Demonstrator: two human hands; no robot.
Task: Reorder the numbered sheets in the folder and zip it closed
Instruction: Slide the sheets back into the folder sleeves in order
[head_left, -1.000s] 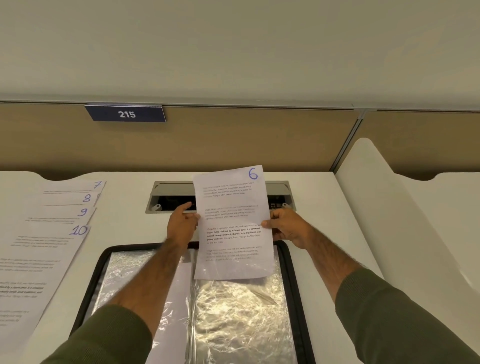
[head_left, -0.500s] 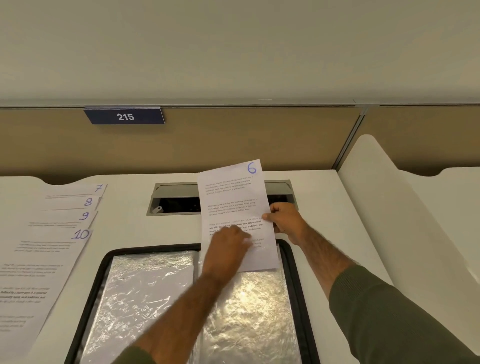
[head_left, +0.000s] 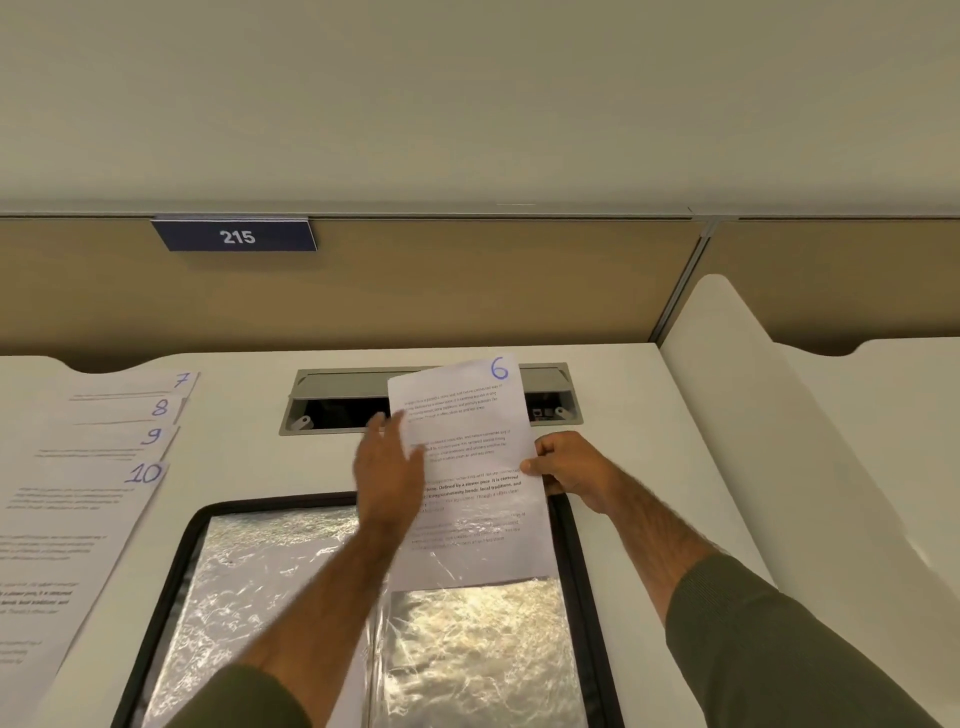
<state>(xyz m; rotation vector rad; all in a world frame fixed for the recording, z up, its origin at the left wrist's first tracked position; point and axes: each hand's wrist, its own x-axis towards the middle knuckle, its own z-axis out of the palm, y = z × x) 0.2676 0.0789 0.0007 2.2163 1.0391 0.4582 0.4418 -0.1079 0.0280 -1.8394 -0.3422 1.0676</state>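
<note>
Sheet 6 (head_left: 467, 415) held up over right half of open folder (head_left: 285, 503), its top edge in front of cable slot (head_left: 337, 395). Right hand (head_left: 571, 467) pinches its right edge, thumb on front. Left hand (head_left: 387, 467) at its left edge, fingers straight, blurred; contact unclear. Sheets 7–10 (head_left: 78, 493) fanned on surface (head_left: 234, 457), left of folder.

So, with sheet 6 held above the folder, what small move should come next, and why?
Probably carry sheet 6 left and lay it beyond sheet 7: the fan there runs 7 to 10 in order, and the right hand pinches only its right edge.
</note>
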